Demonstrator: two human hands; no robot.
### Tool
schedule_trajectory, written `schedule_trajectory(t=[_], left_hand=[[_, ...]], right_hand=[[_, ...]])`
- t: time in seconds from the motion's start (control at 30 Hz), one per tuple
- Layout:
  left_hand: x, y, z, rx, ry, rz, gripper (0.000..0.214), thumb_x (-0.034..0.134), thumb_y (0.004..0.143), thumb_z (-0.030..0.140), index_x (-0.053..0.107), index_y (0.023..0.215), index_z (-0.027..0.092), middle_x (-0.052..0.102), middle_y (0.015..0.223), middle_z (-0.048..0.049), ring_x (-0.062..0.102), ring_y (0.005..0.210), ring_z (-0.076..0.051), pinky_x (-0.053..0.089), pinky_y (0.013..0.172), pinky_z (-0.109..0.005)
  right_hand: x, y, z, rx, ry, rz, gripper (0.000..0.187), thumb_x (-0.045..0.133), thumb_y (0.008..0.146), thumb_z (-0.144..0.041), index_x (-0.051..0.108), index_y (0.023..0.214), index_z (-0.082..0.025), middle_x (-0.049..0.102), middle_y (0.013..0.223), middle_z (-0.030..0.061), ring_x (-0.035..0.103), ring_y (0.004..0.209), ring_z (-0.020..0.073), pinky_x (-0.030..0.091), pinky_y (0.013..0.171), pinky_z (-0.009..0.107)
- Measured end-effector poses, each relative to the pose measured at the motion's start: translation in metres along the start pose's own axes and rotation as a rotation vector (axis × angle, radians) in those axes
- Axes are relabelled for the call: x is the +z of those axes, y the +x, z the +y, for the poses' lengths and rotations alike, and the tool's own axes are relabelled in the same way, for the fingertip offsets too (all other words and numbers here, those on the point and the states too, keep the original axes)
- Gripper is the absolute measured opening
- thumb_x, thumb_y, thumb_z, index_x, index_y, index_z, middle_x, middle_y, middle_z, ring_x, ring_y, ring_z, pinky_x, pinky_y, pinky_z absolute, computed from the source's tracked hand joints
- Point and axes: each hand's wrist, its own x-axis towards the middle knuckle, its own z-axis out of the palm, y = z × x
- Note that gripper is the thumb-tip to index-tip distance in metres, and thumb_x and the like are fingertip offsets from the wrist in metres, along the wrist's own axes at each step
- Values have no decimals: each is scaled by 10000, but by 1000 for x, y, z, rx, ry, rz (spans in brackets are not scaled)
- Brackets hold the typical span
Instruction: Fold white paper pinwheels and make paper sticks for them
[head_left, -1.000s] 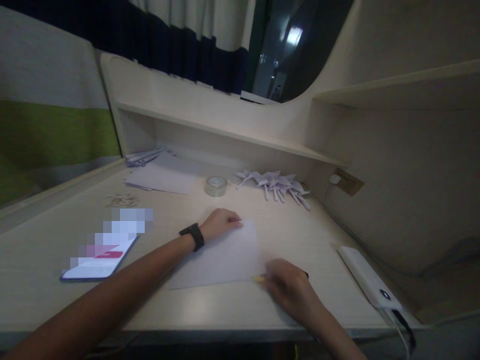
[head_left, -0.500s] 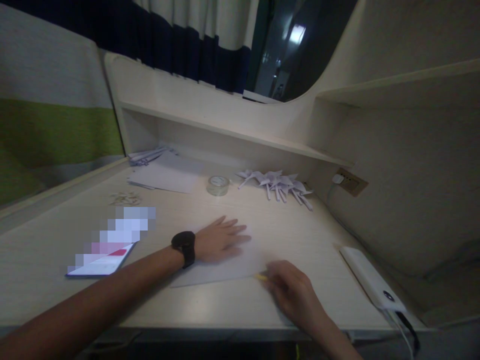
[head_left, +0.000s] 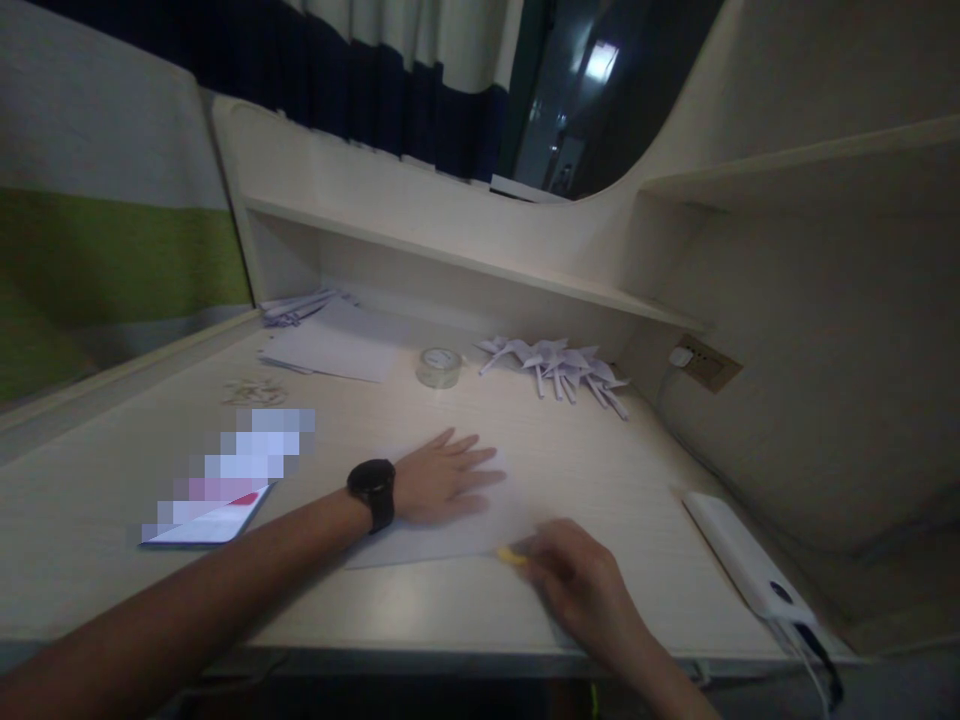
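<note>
White paper [head_left: 442, 542], pinned flat under the splayed left hand [head_left: 448, 484], presumably against slipping! The right hand [head_left: 581, 572], fingers curled, grips a yellow object [head_left: 512, 556] at the paper's edge.

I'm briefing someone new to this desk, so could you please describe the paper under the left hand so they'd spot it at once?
Start at the pale desk and find the clear tape roll near its back. Come forward to the white sheet lying flat beneath the spread left hand. Unlike the paper sheets at the back left, it lies near the front edge with a hand on it.
</note>
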Motion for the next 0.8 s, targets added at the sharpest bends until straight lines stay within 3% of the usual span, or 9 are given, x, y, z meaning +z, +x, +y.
schedule_trajectory(t=[0.17, 0.8], left_hand=[[-1, -1, 1, -6, 10, 1, 491, 314, 935, 535, 338, 1398, 372, 283, 1508, -26, 213, 1382, -305, 96, 1086, -551], [-3, -2, 4, -15, 61, -21, 508, 244, 943, 547, 322, 1408, 356, 284, 1510, -31, 208, 1383, -294, 78, 1089, -534]], right_hand=[[0, 7, -2, 2, 25, -32, 108, 575, 791, -135, 532, 721, -204, 574, 743, 16, 548, 708, 158, 446, 633, 262], [3, 2, 7, 39, 33, -52, 234, 553, 730, -50, 388, 696, -211, 480, 718, -15, 469, 643, 126, 367, 593, 223]])
